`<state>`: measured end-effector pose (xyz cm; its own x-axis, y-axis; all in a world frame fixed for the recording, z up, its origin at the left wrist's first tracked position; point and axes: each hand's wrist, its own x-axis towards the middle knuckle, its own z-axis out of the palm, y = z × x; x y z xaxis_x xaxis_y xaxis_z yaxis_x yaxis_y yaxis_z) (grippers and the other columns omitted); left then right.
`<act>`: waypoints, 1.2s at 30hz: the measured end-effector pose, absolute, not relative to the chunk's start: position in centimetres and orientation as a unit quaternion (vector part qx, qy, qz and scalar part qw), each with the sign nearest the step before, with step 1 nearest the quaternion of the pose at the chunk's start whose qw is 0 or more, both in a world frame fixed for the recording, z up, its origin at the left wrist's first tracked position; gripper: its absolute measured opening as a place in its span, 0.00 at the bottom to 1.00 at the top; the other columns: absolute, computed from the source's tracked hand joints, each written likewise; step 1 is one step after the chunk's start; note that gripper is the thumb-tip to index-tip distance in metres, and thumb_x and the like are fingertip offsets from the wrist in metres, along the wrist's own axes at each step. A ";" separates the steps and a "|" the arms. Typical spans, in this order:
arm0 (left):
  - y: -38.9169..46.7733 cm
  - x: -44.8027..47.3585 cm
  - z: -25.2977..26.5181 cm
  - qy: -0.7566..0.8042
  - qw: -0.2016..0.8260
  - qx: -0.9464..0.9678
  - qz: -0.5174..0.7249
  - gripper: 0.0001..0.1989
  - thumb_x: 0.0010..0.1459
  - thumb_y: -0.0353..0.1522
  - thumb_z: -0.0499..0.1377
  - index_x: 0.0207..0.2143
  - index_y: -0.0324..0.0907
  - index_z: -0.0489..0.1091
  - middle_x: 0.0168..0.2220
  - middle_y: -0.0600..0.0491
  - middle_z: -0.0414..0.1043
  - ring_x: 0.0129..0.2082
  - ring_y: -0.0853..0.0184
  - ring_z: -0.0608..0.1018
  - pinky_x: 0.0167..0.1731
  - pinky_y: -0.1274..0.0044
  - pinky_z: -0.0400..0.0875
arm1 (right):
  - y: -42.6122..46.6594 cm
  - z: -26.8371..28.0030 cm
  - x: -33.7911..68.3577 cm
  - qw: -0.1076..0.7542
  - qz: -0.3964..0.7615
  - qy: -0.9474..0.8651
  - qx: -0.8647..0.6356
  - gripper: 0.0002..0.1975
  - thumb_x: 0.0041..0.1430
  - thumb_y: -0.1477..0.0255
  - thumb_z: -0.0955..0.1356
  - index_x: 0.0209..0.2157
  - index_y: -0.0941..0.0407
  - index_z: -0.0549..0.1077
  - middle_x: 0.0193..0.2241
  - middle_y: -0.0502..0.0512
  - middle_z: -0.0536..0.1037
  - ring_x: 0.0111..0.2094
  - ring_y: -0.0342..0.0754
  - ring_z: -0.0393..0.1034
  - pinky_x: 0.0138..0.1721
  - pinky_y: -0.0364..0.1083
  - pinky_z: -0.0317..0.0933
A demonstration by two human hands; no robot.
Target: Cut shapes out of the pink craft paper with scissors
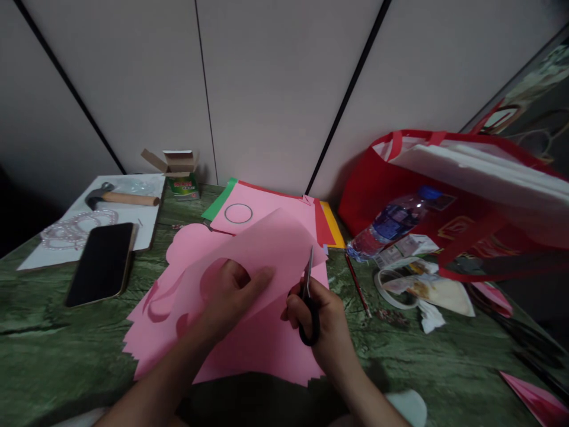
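My left hand [242, 290] grips a sheet of pink paper [284, 237] that has curved cut-outs, its thumb on top and the fingers partly hidden by the sheet. In my right hand [322, 311] is a pair of scissors [310, 296] with black handles; the blades point up, away from me, beside the sheet's right edge. Whether they touch the paper I cannot tell. Beneath both hands lies a stack of pink paper [262, 350] with stepped edges. A scalloped pink shape [189, 240] shows at its upper left.
Left are a phone [103, 261], a hammer [128, 198] and strings of beads [80, 228] on a white board. Behind stand a small box [183, 185] and coloured paper [329, 225] with a ring [238, 213]. Right are a pencil [358, 284], a water bottle [391, 222], tape [391, 287] and a red bag [368, 190].
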<state>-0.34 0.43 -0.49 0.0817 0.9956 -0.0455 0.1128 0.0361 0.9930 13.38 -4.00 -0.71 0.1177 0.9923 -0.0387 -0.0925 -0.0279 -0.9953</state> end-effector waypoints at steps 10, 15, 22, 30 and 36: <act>0.6 -0.5 -1.3 0.496 0.528 0.514 0.459 0.13 0.48 0.38 0.61 0.23 0.40 0.61 0.19 0.60 0.59 0.18 0.74 0.64 0.16 0.82 0.57 | -4.0 -1.2 13.4 0.541 0.503 -0.440 -0.510 0.07 0.47 0.72 0.68 0.23 0.56 0.64 0.13 0.41 0.64 0.15 0.39 0.62 0.16 0.38 0.56; 0.7 -0.4 -1.0 0.523 0.495 0.513 0.467 0.15 0.46 0.39 0.62 0.21 0.41 0.59 0.17 0.62 0.56 0.17 0.75 0.61 0.14 0.83 0.56 | -4.0 -1.2 13.4 0.539 0.503 -0.448 -0.506 0.08 0.48 0.71 0.68 0.22 0.56 0.64 0.12 0.42 0.64 0.15 0.40 0.62 0.16 0.39 0.55; 1.1 -0.6 -0.1 0.566 0.447 0.538 0.437 0.16 0.43 0.40 0.61 0.19 0.42 0.56 0.15 0.62 0.53 0.15 0.76 0.58 0.13 0.82 0.53 | -4.1 -1.2 13.3 0.533 0.518 -0.431 -0.512 0.07 0.47 0.72 0.68 0.22 0.56 0.64 0.12 0.41 0.63 0.16 0.40 0.63 0.17 0.39 0.57; 1.4 -1.1 0.2 0.493 0.447 0.626 0.407 0.12 0.48 0.37 0.58 0.19 0.41 0.59 0.16 0.61 0.56 0.16 0.76 0.58 0.13 0.83 0.52 | -3.6 -1.0 13.8 0.532 0.511 -0.464 -0.489 0.08 0.45 0.72 0.70 0.24 0.55 0.64 0.20 0.44 0.65 0.23 0.41 0.60 0.24 0.41 0.57; 1.5 -1.2 -0.1 0.507 0.386 0.665 0.389 0.17 0.46 0.38 0.59 0.16 0.42 0.53 0.15 0.62 0.48 0.15 0.77 0.53 0.12 0.83 0.47 | -3.4 -0.6 14.2 0.541 0.481 -0.481 -0.495 0.09 0.44 0.73 0.70 0.24 0.55 0.64 0.20 0.43 0.61 0.22 0.41 0.56 0.24 0.42 0.54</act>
